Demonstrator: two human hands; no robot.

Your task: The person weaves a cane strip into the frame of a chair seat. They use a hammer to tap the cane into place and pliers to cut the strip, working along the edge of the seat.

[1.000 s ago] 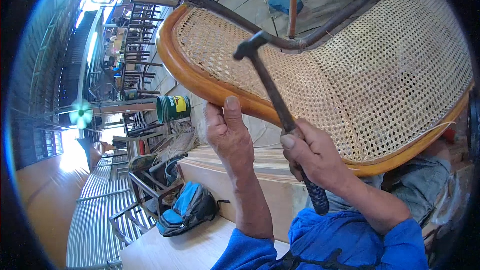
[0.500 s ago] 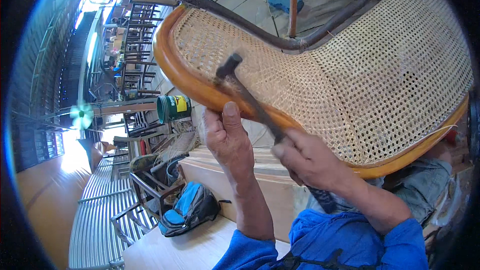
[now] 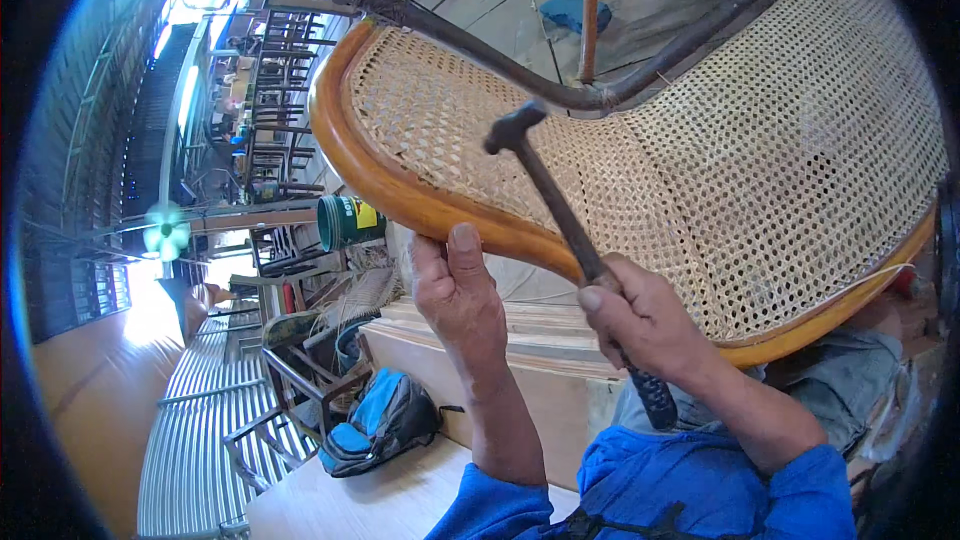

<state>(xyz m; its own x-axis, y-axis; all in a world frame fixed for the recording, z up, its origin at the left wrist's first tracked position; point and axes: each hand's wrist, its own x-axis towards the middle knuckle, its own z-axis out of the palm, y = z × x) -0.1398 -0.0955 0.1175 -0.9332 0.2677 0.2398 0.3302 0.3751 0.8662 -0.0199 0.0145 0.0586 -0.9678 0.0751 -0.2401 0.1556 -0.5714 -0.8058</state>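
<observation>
The right hand [image 3: 645, 325] is wrapped tight around a hammer [image 3: 575, 240], whose handle slants up and left to its head, raised above the chair seat's wooden rim [image 3: 400, 195]. The left hand [image 3: 455, 290] pinches that rim (thumb on top), just left of the hammer.

Backpack [image 3: 385, 422]: blue and black, below my view on the floor.
Bucket [image 3: 345, 221]: green, lying sideways.
Fan [image 3: 166, 231]: far left.
Surface [image 3: 380, 500]: pale wood.
</observation>
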